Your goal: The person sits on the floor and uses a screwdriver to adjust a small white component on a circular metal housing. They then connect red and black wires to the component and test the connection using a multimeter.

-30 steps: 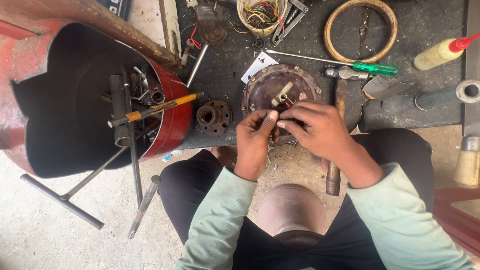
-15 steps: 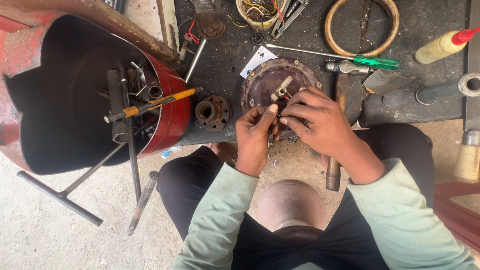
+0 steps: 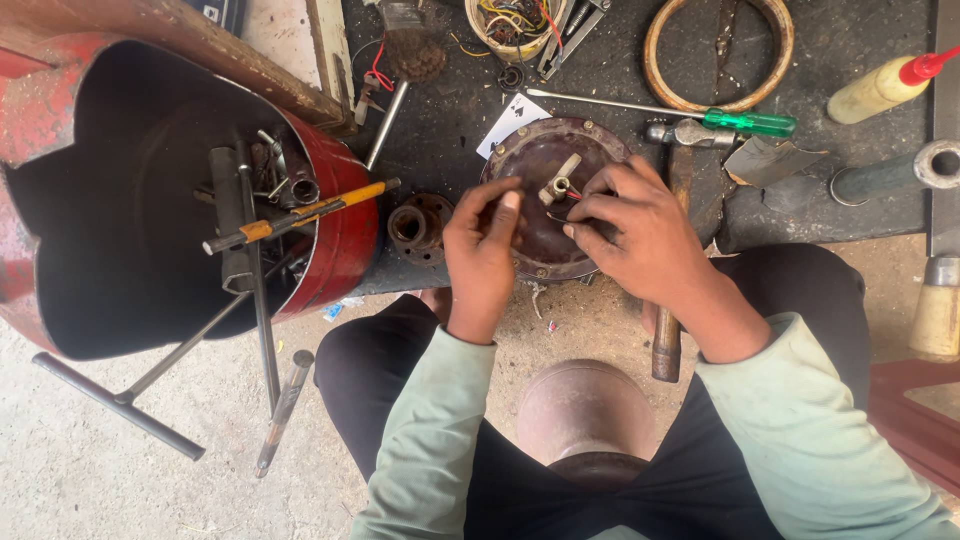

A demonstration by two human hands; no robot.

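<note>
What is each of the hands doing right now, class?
Left hand: fingers curled on the round metal plate, gripping nothing visible.
Right hand: fingertips pinch something small at the plate; cannot tell what.

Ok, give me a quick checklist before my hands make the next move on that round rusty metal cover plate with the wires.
1. Left hand steadying the round rusty metal cover plate: ok, fingers on its left side.
2. Right hand at the thin wires near the centre fitting: ok.
3. Wire ends firmly pinched: cannot tell, fingers hide them.
4. Green-handled screwdriver close by: ok, lying just beyond the plate.
5. Wooden-handled hammer out of the way: not ok, it lies under the right wrist.
</note>
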